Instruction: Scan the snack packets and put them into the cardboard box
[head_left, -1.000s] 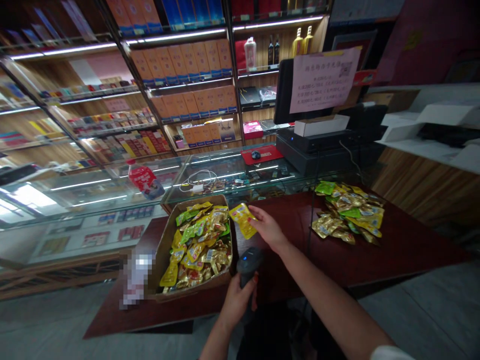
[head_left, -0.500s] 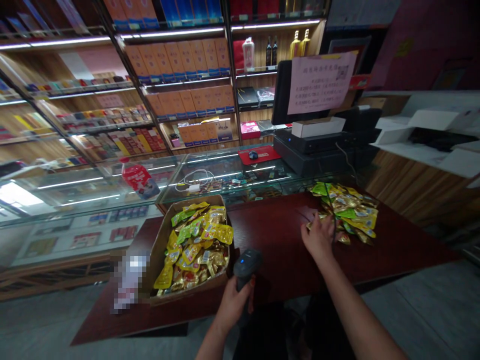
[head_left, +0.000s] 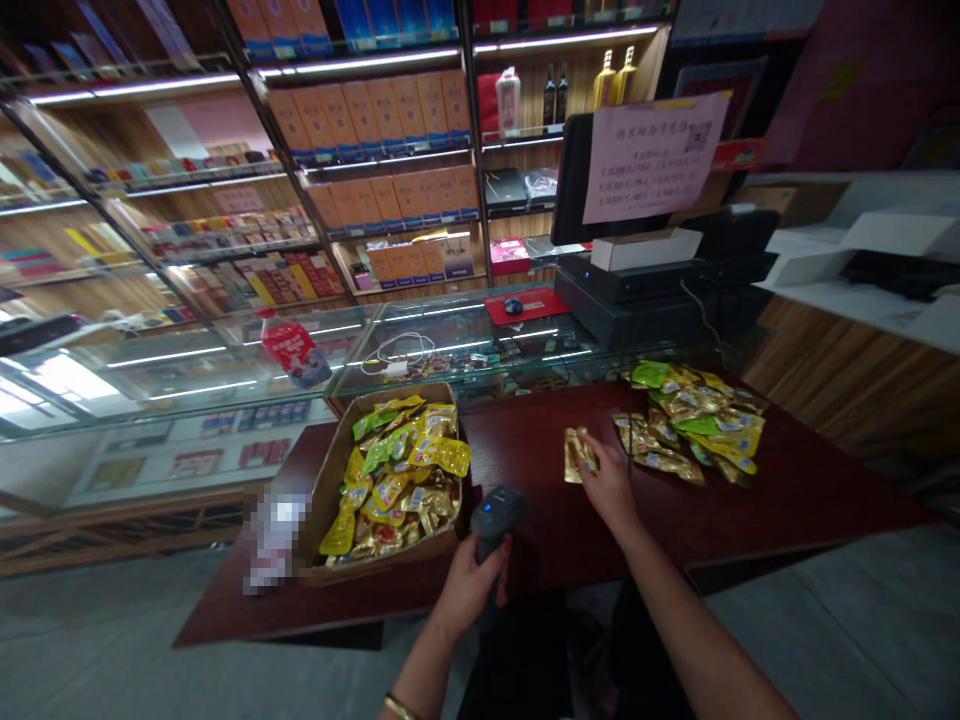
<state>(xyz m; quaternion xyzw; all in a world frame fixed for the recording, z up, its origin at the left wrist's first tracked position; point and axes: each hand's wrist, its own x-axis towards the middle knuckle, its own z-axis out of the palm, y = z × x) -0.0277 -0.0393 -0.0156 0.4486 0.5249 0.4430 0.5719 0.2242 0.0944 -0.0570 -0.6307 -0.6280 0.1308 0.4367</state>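
Observation:
My left hand (head_left: 480, 575) is wrapped round the handle of a dark barcode scanner (head_left: 498, 512), whose small blue light is lit. My right hand (head_left: 606, 482) has its fingers on a gold snack packet (head_left: 577, 456) over the dark red tabletop, between the scanner and a loose pile of packets (head_left: 709, 405). That pile mixes gold, yellow and green packets. To the left, an open cardboard box (head_left: 330, 478) is heaped with similar yellow, green and gold packets (head_left: 397, 465).
Behind the table (head_left: 510, 440) runs a glass display counter (head_left: 450, 325) with a white cable, a mouse on a red pad (head_left: 527, 305) and a red bottle-shaped package (head_left: 294, 350). A monitor with a paper sign (head_left: 651, 160) stands at the back right. Stocked shelves (head_left: 375, 120) line the wall.
My right hand has moved left from the pile with a gold packet at its fingertips. The scanner stays in my left hand. The view has shifted slightly.

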